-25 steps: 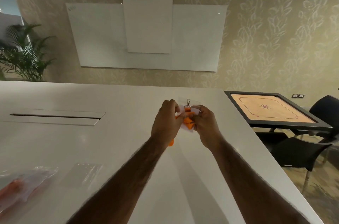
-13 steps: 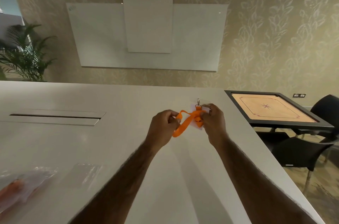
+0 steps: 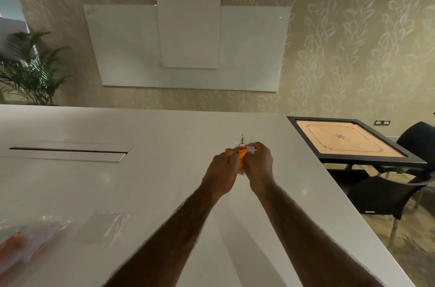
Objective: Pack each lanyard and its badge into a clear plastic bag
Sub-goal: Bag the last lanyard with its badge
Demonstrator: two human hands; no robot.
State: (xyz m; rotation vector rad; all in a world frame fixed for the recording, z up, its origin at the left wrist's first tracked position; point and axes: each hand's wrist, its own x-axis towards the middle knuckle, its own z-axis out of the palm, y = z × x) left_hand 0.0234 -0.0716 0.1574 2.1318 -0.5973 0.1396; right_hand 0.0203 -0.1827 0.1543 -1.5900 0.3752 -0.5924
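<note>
Over the right half of the white table point(image 3: 150, 169), both hands meet close together, knuckles nearly touching. The left hand point(image 3: 221, 169) and the right hand point(image 3: 259, 164) each curl their fingers round the orange lanyard point(image 3: 242, 157), which is gathered into a tight bundle between them and held just above the tabletop. The bundle's long axis runs from the person towards the wall, and its metal clip point(image 3: 242, 139) sticks out of the far end, pointing away from the person. A pale corner of the badge point(image 3: 251, 149) shows against the right hand's fingers. Well apart, at the near left of the table, lies an empty clear plastic bag point(image 3: 110, 223), and beside it a blurred filled bag point(image 3: 23, 244) with orange inside. A carrom board point(image 3: 346, 141) stands just past the table's right edge.
</note>
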